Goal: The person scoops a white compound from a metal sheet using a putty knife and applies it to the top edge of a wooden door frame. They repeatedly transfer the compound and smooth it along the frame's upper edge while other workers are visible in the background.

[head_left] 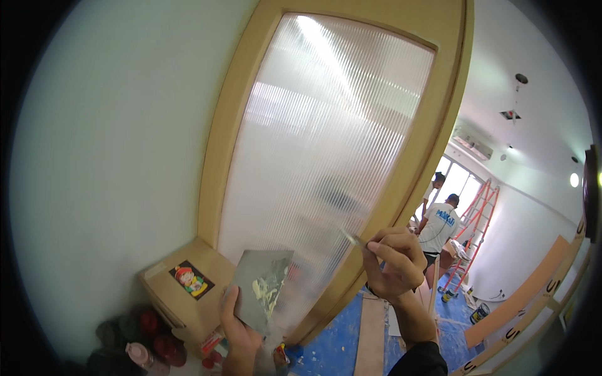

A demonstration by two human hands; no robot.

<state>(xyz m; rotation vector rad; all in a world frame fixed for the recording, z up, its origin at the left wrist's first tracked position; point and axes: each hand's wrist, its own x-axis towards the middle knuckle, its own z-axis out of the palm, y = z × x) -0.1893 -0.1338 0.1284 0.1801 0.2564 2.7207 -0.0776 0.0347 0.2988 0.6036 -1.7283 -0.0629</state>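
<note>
My left hand [239, 335] holds up a flat grey sheet [251, 301], thumb on its left edge. Smears of cream-coloured putty [268, 292] lie across its face. To the right and higher, my right hand [396, 262] pinches a small, thin tool with a shiny metal blade [351, 239] between thumb and fingers. The blade points left, in front of the door's ribbed glass panel [313, 156]; I cannot tell whether it touches. Around the glass runs a light wooden door frame [414, 182], close behind my right hand. Most of the tool's handle is hidden by my fingers.
A cardboard box [160, 279] stands against the wall at left, with a pink bottle [139, 355] and dark red things below. Blue sheeting [338, 332] covers the floor. Beyond the door, two people work near an orange ladder [480, 219]. Long boards [533, 294] lean at right.
</note>
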